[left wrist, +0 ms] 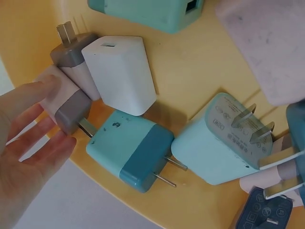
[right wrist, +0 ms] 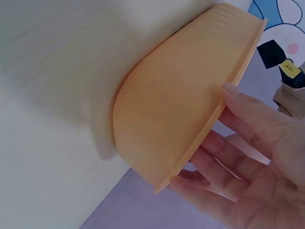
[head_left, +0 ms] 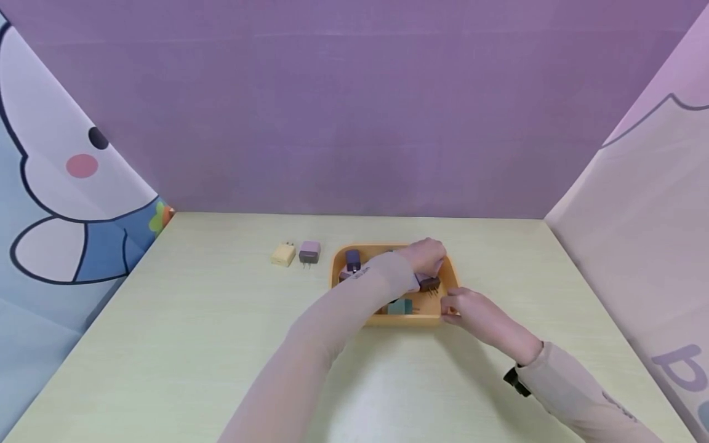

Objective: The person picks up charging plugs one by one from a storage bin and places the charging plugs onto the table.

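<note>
A shallow orange bin (head_left: 399, 320) on the table holds several plug chargers. My left hand (head_left: 426, 255) reaches into its far right part, and in the left wrist view thumb and fingers pinch a pink-and-grey charger (left wrist: 71, 107), its metal prongs pointing inward. Beside that charger lie another pink-and-grey one (left wrist: 71, 52), a white charger (left wrist: 119, 74) and a two-tone teal charger (left wrist: 126, 148). My right hand (head_left: 473, 311) grips the bin's rim at the near right corner, with the thumb on the outer side and the other fingers over the edge (right wrist: 224, 112).
Left of the bin, a yellow charger (head_left: 284, 254) and a purple-and-grey charger (head_left: 309, 252) lie on the pale table (head_left: 194, 344). A purple backdrop (head_left: 354, 123) rises behind the table. Inside the bin, a light blue charger (left wrist: 205, 148) has its prongs up.
</note>
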The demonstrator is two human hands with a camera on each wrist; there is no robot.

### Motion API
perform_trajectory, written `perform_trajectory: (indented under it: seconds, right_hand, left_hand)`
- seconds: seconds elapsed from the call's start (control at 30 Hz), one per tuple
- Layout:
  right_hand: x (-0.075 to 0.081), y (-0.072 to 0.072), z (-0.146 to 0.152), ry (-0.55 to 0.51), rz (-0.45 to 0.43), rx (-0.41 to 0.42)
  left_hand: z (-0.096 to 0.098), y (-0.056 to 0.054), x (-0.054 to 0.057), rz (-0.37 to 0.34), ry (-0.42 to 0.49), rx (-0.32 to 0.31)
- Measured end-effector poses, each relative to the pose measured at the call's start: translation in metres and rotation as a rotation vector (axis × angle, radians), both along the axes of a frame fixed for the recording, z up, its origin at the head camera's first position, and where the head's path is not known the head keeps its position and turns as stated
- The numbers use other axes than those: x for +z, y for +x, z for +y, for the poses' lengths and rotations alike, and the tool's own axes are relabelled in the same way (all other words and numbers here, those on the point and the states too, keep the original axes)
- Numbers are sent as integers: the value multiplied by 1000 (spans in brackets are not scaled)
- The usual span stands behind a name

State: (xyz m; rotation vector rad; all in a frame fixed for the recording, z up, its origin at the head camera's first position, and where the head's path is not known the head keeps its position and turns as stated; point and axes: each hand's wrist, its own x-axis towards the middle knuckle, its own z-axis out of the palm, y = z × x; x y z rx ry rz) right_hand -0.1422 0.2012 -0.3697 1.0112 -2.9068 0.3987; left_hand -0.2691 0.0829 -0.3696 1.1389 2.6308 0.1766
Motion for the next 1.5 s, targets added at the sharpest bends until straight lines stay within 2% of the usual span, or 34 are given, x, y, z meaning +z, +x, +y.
perform_trajectory:
  seconds: [0.17, 0.33, 0.4, 0.63, 0.7, 0.83, 0.97, 1.03, 1.2, 1.5]
  right_hand:
    - [0, 1, -1, -10, -7, 10]
    - [1, 1, -1, -6, -6, 12]
    - [1, 1, 0, -7, -4, 11]
    - [1, 1, -1, 10, 21, 0]
    - [1, 1, -1, 11, 20, -1]
    - [1, 1, 0, 7, 22, 5]
    - [1, 1, 0, 6, 26, 7]
    - [0, 1, 1, 7, 26, 7]
    - [0, 1, 1, 12, 23, 5]
    - [1, 0, -1, 6, 16, 7]
  left_hand:
    - [0, 0, -4, -27, -42, 14]
    - [-1, 0, -5, -39, -30, 16]
    - [-1, 0, -4, -54, -19, 24]
    - [-2, 2, 2, -32, -26, 18]
    - [-3, 3, 4, -69, -17, 36]
    - [-5, 3, 10, -76, 0, 56]
    - [-6, 3, 18, 0, -17, 41]
    - [-6, 2, 22, 4, -18, 37]
    - [-7, 4, 32, -35, -19, 46]
    - [-18, 7, 46, -25, -73, 68]
